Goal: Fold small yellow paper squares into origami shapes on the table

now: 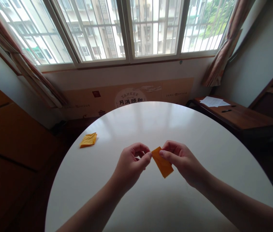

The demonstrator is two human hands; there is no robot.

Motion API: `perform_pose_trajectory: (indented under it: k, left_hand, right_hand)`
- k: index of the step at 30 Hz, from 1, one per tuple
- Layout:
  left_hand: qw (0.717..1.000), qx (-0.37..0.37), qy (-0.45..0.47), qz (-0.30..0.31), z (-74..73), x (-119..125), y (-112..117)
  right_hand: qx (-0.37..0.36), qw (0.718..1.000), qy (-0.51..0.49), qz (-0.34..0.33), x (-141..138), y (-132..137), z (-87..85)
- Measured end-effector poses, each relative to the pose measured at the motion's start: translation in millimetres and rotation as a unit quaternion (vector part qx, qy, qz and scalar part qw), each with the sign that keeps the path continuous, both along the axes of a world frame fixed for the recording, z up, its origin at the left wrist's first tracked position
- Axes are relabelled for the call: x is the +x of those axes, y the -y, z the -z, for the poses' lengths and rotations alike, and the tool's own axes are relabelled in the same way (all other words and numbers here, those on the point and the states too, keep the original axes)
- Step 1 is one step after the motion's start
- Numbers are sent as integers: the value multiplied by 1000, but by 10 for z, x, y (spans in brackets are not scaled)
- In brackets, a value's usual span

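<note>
Above the white round table (97,193), a small folded piece of orange paper (163,165) is held between my two hands, hanging at a slant. My left hand (132,162) pinches its upper left corner between thumb and forefinger. Closed on the upper right edge is my right hand (178,158), its thumb lying on the front face and its fingers partly hidden behind. At the table's left side lies another folded, creased yellow-orange piece (88,140), apart from both hands.
Beyond the table's far edge stands a wall with a printed banner (175,91) under barred windows (97,32). A wooden side table (249,116) at the right bears white papers (213,101) and a dark pen-like object. An orange-brown cabinet (10,129) stands at the left.
</note>
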State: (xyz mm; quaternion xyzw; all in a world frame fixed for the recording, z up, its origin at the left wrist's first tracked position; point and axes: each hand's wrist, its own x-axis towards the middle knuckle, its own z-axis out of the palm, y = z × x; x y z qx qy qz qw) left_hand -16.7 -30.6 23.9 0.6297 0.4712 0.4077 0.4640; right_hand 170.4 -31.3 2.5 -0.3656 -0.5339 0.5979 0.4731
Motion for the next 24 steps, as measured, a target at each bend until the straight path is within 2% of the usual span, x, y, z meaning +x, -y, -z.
perform_pose_trajectory:
  k: [3,7,10,19,24]
  left_hand:
    - [998,53,-38,-6,8,-5,15]
    - [994,71,-74,38,20,0,13]
    - [992,88,-81,41,34,4,13]
    - [999,5,11,51,21,8,4]
    - [998,-7,6,55,22,10,-9]
  right_hand:
    - [3,1000,17,-7,-4,-3,0]
    - [27,997,58,-37,-20,1,22]
    - [35,996,64,-46,-20,-4,32]
    - [40,997,48,-52,-5,-19,-5]
    - [32,997,54,-50,-30,-13,-7]
